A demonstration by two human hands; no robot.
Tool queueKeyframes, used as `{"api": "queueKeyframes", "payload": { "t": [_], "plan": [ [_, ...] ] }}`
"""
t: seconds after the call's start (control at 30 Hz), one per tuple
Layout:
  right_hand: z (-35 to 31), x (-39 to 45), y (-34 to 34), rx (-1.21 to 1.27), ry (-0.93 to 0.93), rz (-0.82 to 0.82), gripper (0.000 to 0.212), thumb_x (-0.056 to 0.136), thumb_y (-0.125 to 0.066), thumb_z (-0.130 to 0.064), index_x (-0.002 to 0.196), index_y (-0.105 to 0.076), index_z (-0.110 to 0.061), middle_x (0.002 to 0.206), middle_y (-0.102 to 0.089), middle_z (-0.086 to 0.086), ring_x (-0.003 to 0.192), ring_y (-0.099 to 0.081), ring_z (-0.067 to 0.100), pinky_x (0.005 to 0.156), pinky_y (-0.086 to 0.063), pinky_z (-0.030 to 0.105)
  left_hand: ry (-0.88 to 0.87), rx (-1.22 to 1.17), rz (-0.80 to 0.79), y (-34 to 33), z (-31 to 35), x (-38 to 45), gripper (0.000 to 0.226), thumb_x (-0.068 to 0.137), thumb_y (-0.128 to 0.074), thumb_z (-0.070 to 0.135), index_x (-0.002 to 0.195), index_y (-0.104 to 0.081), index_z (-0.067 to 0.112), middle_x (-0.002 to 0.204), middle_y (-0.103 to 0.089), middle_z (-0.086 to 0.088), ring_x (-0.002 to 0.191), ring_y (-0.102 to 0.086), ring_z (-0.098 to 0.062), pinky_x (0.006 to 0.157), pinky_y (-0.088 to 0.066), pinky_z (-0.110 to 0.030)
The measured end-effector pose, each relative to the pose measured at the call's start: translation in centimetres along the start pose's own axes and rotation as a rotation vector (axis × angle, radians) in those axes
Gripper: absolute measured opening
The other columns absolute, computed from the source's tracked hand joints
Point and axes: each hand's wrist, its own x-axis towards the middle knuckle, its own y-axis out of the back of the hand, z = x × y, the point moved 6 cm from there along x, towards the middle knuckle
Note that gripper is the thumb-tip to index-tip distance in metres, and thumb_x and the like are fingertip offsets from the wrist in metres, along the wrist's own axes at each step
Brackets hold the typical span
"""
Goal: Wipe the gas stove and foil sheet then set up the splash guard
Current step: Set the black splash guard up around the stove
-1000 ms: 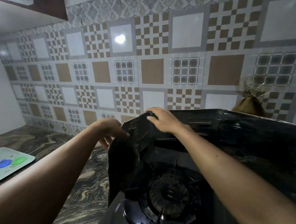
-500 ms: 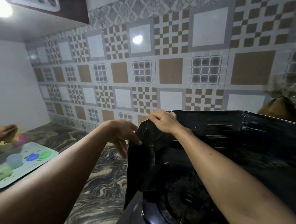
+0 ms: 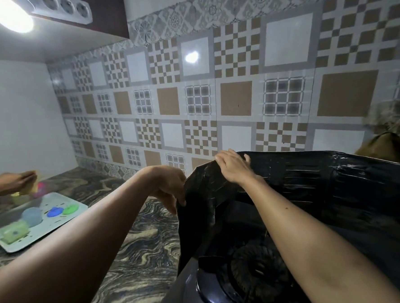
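Observation:
A black foil splash guard (image 3: 309,181) stands upright around the back and left side of the black gas stove (image 3: 209,290). Its burner (image 3: 257,272) shows below my right forearm. My left hand (image 3: 168,187) grips the outer edge of the guard's left panel, fingers curled round it. My right hand (image 3: 233,167) rests on the top edge at the corner fold, fingers hooked over the rim.
A marbled countertop (image 3: 129,252) stretches to the left. On it lies a white tray (image 3: 49,226) with small coloured containers. Another person's hand (image 3: 16,182) reaches in at the far left. A patterned tile wall (image 3: 220,105) stands close behind the stove. A brown object (image 3: 382,148) pokes up behind the guard.
My view has swung to the left, so the stove sits further right. Both hands keep their hold on the guard's left corner. Another person's hand has come in over the tray.

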Motion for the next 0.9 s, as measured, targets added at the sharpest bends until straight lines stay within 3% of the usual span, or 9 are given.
{"api": "queueKeyframes", "payload": {
  "t": [0.1,0.37,0.6,0.73,0.83,0.9],
  "plan": [
    [0.2,0.0,0.0,-0.003,-0.003,-0.010,0.047,0.103,-0.019,-0.037,0.138,-0.045,-0.020,0.152,-0.036,-0.004,0.146,-0.019,0.017,0.116,0.000,0.056,-0.012,-0.012,0.001,-0.3,0.2,-0.3,0.042,0.081,-0.057,-0.019,0.121,-0.056,-0.006,0.081,-0.069,-0.014,0.065,-0.070,-0.024,0.069,-0.060,-0.039],
    [0.2,0.1,0.5,0.011,-0.004,-0.027,0.044,0.102,-0.023,-0.040,0.128,-0.054,-0.021,0.139,-0.049,-0.002,0.135,-0.036,0.019,0.114,-0.004,0.059,-0.018,-0.020,0.002,-0.4,0.2,-1.0,0.044,0.083,-0.053,-0.021,0.124,-0.055,-0.006,0.086,-0.067,-0.017,0.074,-0.068,-0.029,0.068,-0.057,-0.043],
    [0.2,0.4,0.5,0.010,-0.009,-0.068,0.045,0.102,-0.024,-0.042,0.120,-0.057,-0.019,0.132,-0.052,0.000,0.132,-0.037,0.021,0.112,-0.003,0.061,-0.027,0.013,0.003,-0.6,0.3,-1.0,0.049,0.084,-0.052,-0.020,0.129,-0.053,-0.001,0.085,-0.066,-0.015,0.073,-0.067,-0.027,0.078,-0.056,-0.041],
    [0.0,0.4,0.7,0.012,-0.015,-0.093,0.046,0.102,-0.023,-0.043,0.121,-0.057,-0.018,0.133,-0.051,0.001,0.133,-0.036,0.022,0.112,-0.003,0.060,-0.005,0.035,0.002,-0.3,0.3,-0.9,0.048,0.085,-0.058,-0.015,0.129,-0.053,0.002,0.088,-0.067,-0.015,0.072,-0.068,-0.027,0.070,-0.059,-0.040],
    [-0.1,0.2,0.8,0.043,0.010,-0.088,0.046,0.102,-0.021,-0.041,0.132,-0.050,-0.021,0.143,-0.045,-0.002,0.137,-0.033,0.020,0.112,-0.002,0.059,0.019,0.095,-0.012,0.1,0.4,-1.2,0.045,0.085,-0.065,-0.005,0.128,-0.055,0.001,0.096,-0.068,-0.016,0.068,-0.069,-0.025,0.068,-0.060,-0.037],
    [0.2,0.2,1.1,0.057,0.033,-0.049,0.045,0.102,-0.021,-0.041,0.137,-0.044,-0.026,0.147,-0.041,-0.006,0.138,-0.032,0.018,0.112,-0.005,0.058,0.046,0.137,-0.020,0.5,0.3,-1.0,0.045,0.084,-0.069,0.003,0.126,-0.055,-0.003,0.112,-0.066,-0.020,0.071,-0.071,-0.028,0.067,-0.061,-0.036]
  ]
}}
